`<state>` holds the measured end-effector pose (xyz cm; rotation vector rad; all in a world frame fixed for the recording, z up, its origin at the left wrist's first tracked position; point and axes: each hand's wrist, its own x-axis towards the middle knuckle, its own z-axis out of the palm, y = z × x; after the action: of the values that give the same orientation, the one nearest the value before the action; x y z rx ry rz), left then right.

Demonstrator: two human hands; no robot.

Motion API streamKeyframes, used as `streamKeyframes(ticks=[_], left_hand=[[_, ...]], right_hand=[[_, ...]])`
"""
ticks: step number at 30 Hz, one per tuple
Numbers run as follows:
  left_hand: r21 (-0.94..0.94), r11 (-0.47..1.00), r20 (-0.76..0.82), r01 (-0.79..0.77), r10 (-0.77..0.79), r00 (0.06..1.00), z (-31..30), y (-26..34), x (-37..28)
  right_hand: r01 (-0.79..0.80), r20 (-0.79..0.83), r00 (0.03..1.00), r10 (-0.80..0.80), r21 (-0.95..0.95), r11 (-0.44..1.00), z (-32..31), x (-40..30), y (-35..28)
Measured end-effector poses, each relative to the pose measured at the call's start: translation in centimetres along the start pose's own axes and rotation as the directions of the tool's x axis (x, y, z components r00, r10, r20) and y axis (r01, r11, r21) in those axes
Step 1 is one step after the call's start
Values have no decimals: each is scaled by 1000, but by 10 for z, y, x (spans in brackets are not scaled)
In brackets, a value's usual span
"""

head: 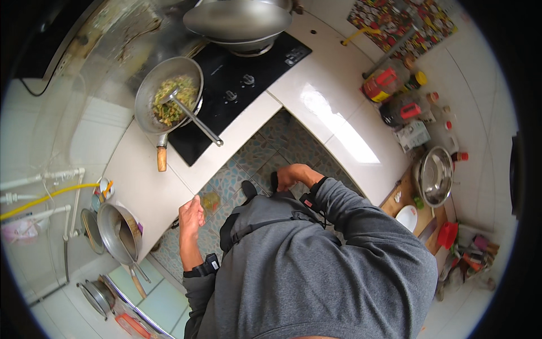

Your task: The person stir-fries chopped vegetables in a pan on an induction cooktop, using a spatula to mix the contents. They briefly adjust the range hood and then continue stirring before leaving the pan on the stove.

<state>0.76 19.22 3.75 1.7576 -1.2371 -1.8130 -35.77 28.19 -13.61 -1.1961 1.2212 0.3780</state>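
My left hand (192, 214) is at the front edge of the tiled counter (182, 173), with its fingers curled in. I see nothing in it; whether it touches the edge is unclear. My right hand (292, 176) hangs above the floor in front of me, its fingers bent down and partly hidden. Ahead on the left, a wok (146, 91) with a wooden handle (161, 159) sits on the black glass cooktop (220, 91). Chopped, cooked green and yellow food (182, 84) lies in it. A metal ladle (197, 120) rests in the food, its handle over the wok's rim.
A larger covered wok (237, 23) occupies the far burner. Sauce bottles (408, 106), a steel bowl (436, 176), a white plate (407, 218) and a knife (427, 230) line the right counter. Another pan (114, 229) stands at left. A yellowish object (210, 201) is low beside my left hand.
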Motion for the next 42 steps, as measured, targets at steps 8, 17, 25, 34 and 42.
streamKeyframes(ticks=[8,17,25,34,42], left_hand=[[238,970,352,-50,-38,935,15,38,34],[310,924,661,-222,-41,750,20,4,76],[378,895,830,-238,-213,516,54,-35,66],[441,805,885,-396,-315,343,107,-39,35],[510,694,859,-508,-438,265,151,-78,-44]], right_hand=[[-125,-317,930,188,208,970,56,-55,3],[-116,-402,797,450,630,768,217,-68,-42],[23,-323,713,622,898,440,360,-59,-80],[226,-289,637,715,956,185,438,-80,-121],[344,-315,498,808,927,150,539,-58,-114]])
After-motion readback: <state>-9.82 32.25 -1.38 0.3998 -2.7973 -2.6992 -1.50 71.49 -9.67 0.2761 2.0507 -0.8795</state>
